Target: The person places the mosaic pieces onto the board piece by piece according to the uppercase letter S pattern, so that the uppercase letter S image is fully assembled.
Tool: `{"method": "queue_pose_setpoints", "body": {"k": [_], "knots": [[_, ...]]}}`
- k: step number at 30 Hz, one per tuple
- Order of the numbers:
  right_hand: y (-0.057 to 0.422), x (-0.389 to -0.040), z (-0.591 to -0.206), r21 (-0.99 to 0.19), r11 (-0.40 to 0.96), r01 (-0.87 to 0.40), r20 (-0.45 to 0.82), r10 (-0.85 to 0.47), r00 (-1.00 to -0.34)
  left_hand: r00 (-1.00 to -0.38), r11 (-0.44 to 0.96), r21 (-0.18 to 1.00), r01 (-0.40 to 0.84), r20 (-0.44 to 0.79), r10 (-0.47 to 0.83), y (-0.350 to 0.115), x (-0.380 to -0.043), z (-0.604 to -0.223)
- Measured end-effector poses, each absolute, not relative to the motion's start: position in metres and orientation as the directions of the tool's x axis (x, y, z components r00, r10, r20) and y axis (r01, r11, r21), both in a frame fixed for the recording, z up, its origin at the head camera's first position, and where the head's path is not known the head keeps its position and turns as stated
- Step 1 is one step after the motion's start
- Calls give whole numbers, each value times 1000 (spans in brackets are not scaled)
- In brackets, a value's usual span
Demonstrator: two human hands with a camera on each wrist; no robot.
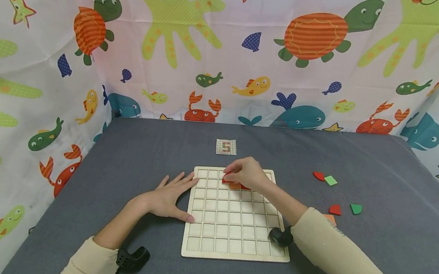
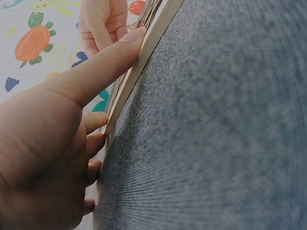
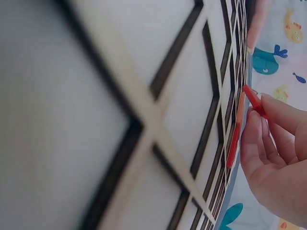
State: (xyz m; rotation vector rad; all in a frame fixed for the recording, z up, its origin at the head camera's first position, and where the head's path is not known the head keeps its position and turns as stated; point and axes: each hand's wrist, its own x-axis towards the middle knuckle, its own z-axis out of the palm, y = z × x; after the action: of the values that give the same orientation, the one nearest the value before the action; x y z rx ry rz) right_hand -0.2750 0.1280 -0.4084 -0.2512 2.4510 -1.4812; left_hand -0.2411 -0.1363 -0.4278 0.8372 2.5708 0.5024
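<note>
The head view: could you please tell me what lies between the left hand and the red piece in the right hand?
In the head view, bare cells of the wooden grid board lie between the left hand and the pinched red piece.

A sea-animal curtain (image 1: pixel 235 50) backs the grey table (image 1: pixel 155 148).

1 bd (image 1: pixel 218 230), 1 card (image 1: pixel 226 147), 2 hands (image 1: pixel 167 198), 4 red pcs (image 1: pixel 335 209), 2 orng (image 1: pixel 235 185), 2 grn (image 1: pixel 356 209) vis.
</note>
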Motion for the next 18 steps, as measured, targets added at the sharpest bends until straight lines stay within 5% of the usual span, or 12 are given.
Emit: {"method": "queue_pose_setpoints", "body": {"k": [18], "knots": [[120, -276, -408, -764, 630, -143, -123, -359, -925, -741, 754, 451, 477, -255, 621, -137, -241, -427]]}}
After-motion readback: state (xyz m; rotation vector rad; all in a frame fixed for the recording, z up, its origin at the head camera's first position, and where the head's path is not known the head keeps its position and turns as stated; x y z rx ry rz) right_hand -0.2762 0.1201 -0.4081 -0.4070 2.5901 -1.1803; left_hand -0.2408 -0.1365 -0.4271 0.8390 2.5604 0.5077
